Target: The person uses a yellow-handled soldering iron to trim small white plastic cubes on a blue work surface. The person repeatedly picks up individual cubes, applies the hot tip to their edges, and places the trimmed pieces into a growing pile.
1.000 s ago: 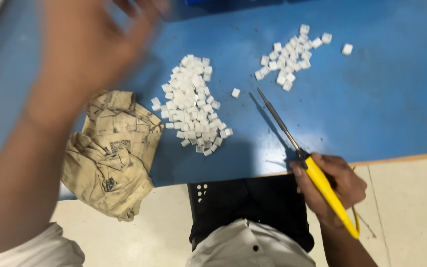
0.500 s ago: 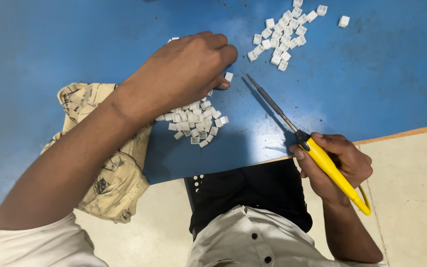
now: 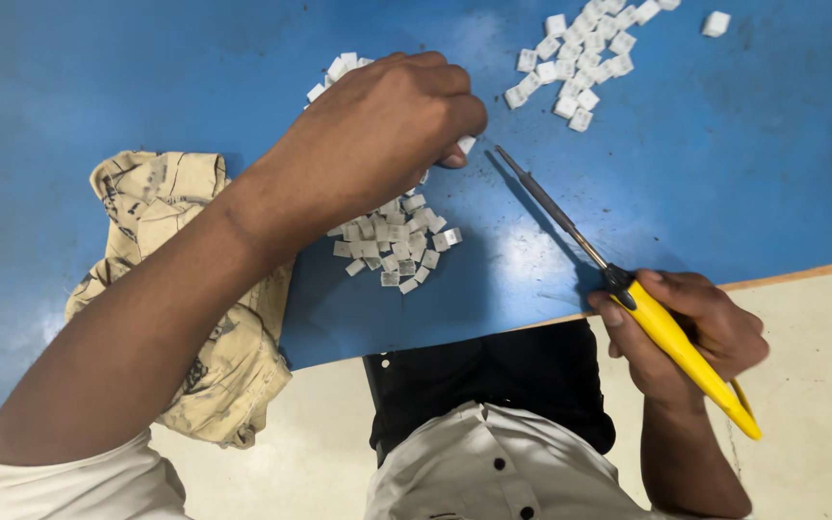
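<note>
Nearest the body, at the tabletop's [image 3: 98,77] near edge on the right: right hand [image 3: 695,337] wrapped around the yellow handle of a pair of scissors [image 3: 628,289]. Blades together, thin, pointing up and to the left across the blue surface; the long axis runs diagonally from the near-right edge toward the middle.

Near-left edge: crumpled tan cloth [image 3: 175,318], partly under the left forearm, hanging slightly over the edge.

Middle of the tabletop: left hand [image 3: 377,135] lies over the near pile of small white square pieces [image 3: 397,241], fingers curled in narrow and pinched on one white piece [image 3: 466,144] at the fingertips. How firm the pinch is, cannot tell. That piece sits just left of the scissor tip, close but apart; the tip points almost straight at it. The left hand is on the piece, the right well back at the edge.

Far-right corner: a second cluster of white pieces [image 3: 580,58], one stray piece [image 3: 715,23] beside it.
</note>
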